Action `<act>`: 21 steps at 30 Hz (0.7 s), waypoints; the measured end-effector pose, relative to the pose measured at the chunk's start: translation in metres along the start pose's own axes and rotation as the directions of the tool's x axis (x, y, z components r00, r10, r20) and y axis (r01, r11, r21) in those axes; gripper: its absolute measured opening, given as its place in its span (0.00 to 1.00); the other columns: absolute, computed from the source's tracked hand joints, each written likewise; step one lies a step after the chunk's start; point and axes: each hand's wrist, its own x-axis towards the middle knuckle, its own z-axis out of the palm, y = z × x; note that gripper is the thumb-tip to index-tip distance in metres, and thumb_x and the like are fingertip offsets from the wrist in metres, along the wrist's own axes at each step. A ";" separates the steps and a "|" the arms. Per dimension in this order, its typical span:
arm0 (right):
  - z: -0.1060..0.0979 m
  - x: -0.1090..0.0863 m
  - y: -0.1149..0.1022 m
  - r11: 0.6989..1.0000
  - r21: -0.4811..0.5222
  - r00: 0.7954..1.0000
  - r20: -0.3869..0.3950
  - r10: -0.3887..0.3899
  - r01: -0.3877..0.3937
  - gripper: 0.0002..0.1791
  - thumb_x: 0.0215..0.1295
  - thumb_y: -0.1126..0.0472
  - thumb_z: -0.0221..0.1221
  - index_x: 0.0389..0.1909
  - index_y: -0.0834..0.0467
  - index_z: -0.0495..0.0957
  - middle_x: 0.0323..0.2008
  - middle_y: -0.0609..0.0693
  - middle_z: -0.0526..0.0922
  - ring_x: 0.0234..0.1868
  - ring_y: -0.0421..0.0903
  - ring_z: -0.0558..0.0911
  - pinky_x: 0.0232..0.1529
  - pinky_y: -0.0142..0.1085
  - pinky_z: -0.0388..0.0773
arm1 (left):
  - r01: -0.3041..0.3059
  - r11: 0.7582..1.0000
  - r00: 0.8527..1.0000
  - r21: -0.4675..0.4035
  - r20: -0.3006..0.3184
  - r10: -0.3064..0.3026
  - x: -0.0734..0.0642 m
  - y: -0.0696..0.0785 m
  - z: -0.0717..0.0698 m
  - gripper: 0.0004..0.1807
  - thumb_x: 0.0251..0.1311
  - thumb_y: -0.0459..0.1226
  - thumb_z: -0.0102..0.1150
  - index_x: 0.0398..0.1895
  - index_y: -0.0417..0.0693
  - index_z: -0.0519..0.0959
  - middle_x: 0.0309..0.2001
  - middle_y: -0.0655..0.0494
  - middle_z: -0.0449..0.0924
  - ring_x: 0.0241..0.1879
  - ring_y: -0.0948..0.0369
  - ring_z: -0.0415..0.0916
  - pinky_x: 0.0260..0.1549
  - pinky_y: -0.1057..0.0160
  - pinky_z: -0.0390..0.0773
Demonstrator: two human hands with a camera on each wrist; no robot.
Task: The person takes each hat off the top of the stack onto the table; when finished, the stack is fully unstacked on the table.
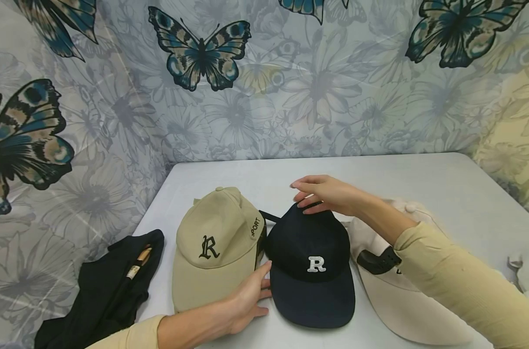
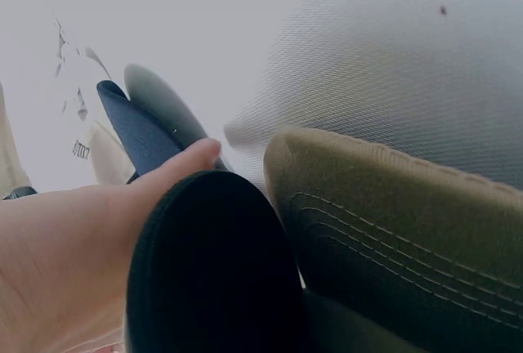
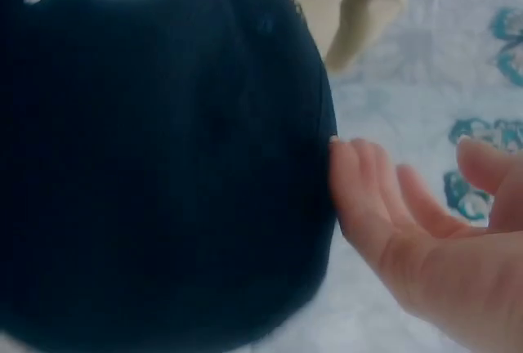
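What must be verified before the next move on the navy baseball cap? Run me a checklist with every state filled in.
1. Right hand touching the navy baseball cap: ok; its fingers meet the crown.
2. Left hand gripping the brim: cannot tell; it is at the brim's side, fingertips partly hidden.
3. Brim facing the person: ok; the white R is fully visible above it.
4. Clear gap to the khaki baseball cap: not ok; the two sit close together.
5. Unblocked view of the cream baseball cap: not ok; the right sleeve crosses it.
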 end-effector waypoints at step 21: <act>0.082 0.055 -0.010 0.982 0.038 0.981 0.049 0.186 -0.188 0.32 0.73 0.47 0.50 0.70 0.60 0.59 0.62 0.64 0.64 0.56 0.60 0.73 0.43 0.46 0.80 | 0.029 0.994 0.995 0.103 -0.096 -0.019 -0.003 0.002 0.000 0.44 0.69 0.55 0.39 0.70 0.27 0.44 0.59 0.30 0.64 0.61 0.36 0.59 0.56 0.35 0.59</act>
